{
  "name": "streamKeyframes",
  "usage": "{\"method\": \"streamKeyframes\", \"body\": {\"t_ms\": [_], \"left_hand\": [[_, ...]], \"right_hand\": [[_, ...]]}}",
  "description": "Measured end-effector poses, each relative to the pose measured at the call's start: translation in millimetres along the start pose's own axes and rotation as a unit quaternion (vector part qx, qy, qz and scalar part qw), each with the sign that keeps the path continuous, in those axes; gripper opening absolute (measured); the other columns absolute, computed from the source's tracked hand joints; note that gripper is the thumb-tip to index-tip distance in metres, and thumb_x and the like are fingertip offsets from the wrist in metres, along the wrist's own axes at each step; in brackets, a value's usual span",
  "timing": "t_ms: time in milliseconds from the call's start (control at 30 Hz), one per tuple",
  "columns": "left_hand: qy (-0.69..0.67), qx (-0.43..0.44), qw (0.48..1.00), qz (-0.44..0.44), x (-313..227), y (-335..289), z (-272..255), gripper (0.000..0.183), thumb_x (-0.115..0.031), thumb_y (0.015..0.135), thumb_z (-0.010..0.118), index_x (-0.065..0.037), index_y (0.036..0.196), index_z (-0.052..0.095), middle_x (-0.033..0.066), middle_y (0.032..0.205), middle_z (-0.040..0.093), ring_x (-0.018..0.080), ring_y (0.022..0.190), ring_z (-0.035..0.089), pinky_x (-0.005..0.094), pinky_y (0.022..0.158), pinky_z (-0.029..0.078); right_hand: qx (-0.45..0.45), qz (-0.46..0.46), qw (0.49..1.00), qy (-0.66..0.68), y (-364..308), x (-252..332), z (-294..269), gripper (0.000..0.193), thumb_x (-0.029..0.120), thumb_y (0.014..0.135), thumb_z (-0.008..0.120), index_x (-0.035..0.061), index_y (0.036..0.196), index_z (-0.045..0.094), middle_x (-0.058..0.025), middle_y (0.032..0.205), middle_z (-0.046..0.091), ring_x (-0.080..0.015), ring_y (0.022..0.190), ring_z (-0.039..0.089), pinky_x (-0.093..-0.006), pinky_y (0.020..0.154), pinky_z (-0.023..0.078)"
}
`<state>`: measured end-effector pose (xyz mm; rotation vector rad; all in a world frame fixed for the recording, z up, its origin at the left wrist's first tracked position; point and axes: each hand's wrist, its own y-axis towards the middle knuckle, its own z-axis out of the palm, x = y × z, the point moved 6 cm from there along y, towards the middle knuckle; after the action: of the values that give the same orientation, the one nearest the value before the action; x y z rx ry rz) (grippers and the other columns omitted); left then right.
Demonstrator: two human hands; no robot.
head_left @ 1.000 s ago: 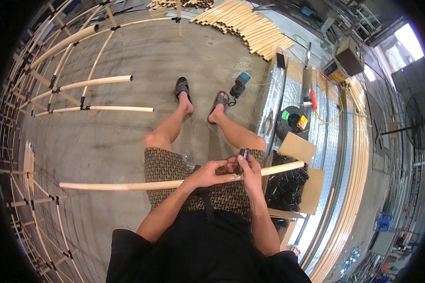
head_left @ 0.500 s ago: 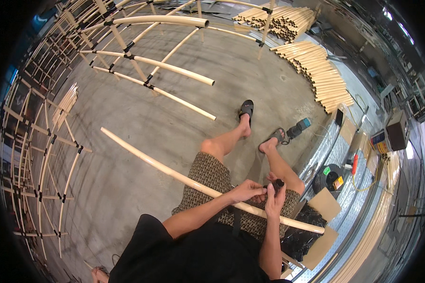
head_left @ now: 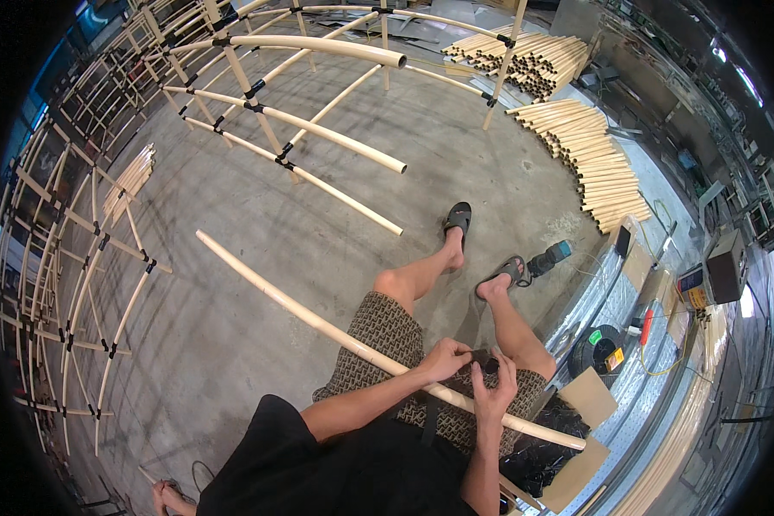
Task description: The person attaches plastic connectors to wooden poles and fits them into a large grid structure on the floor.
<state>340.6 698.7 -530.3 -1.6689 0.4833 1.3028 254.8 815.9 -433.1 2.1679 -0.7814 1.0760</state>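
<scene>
A long pale bamboo pole lies across my lap, running from the far left floor to my lower right. My left hand grips the pole where it crosses my patterned shorts. My right hand is closed beside it on a small black object held against the pole; what the object is I cannot tell. My legs stretch forward, with black sandals on both feet.
A curved bamboo frame stands ahead and at left. Stacks of cut poles lie at the far right. A cordless drill rests by my right foot. A tape reel, cardboard and a black bag sit at my right.
My view has swung left, so the pole that lay level across the picture now slants from upper left to lower right. Both hands remain at the same spot on the pole.
</scene>
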Motion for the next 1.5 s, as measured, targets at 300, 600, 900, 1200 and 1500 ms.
{"method": "streamKeyframes", "body": {"t_ms": [300,600,900,1200,1500], "left_hand": [[0.081,-0.005,0.995,0.052,-7.3,-1.0,0.1,0.024,-0.017,0.095,0.064,0.001,0.107,0.076,0.0105,0.073,0.071,0.0120,0.065,0.062,0.0329,0.061,0.049],[0.110,-0.020,0.990,0.087,-9.2,-1.4,-1.3,0.026,-0.014,0.094,0.064,0.002,0.111,0.074,0.0140,0.076,0.073,0.0149,0.067,0.065,0.0343,0.064,0.052],[0.102,-0.023,0.993,0.053,-2.2,-2.3,-0.8,0.028,-0.010,0.095,0.063,0.003,0.117,0.073,0.0133,0.078,0.073,0.0116,0.066,0.064,0.0310,0.062,0.052],[0.069,-0.072,0.994,0.048,-4.8,-6.8,-7.6,0.029,-0.011,0.094,0.065,0.002,0.118,0.074,0.0101,0.076,0.074,0.0108,0.063,0.063,0.0306,0.059,0.052],[0.040,-0.043,0.997,0.047,-21.3,-6.7,-4.2,0.028,-0.012,0.096,0.062,0.003,0.115,0.073,0.0138,0.084,0.076,0.0149,0.067,0.068,0.0318,0.063,0.053]], "right_hand": [[-0.024,0.023,0.999,0.006,-7.3,-4.8,-5.5,0.040,0.004,0.082,0.079,-0.0051,0.119,0.067,-0.0192,0.108,0.070,-0.0318,0.097,0.069,-0.0393,0.089,0.054],[-0.029,-0.008,1.000,0.003,-8.9,0.8,-4.4,0.041,0.003,0.082,0.080,-0.0057,0.120,0.066,-0.0203,0.108,0.070,-0.0322,0.096,0.070,-0.0395,0.087,0.055],[-0.023,-0.001,1.000,0.001,-10.9,-4.7,-2.1,0.041,0.002,0.084,0.079,-0.0073,0.121,0.065,-0.0220,0.110,0.070,-0.0334,0.099,0.070,-0.0401,0.090,0.055],[0.006,0.067,0.998,0.021,-11.3,-15.4,1.1,0.041,0.007,0.084,0.081,-0.0055,0.121,0.068,-0.0188,0.108,0.073,-0.0256,0.097,0.072,-0.0357,0.088,0.055],[-0.011,0.088,0.995,0.046,-9.4,-27.8,-2.1,0.041,0.009,0.085,0.081,-0.0053,0.121,0.068,-0.0193,0.108,0.073,-0.0266,0.099,0.073,-0.0358,0.089,0.056]]}}
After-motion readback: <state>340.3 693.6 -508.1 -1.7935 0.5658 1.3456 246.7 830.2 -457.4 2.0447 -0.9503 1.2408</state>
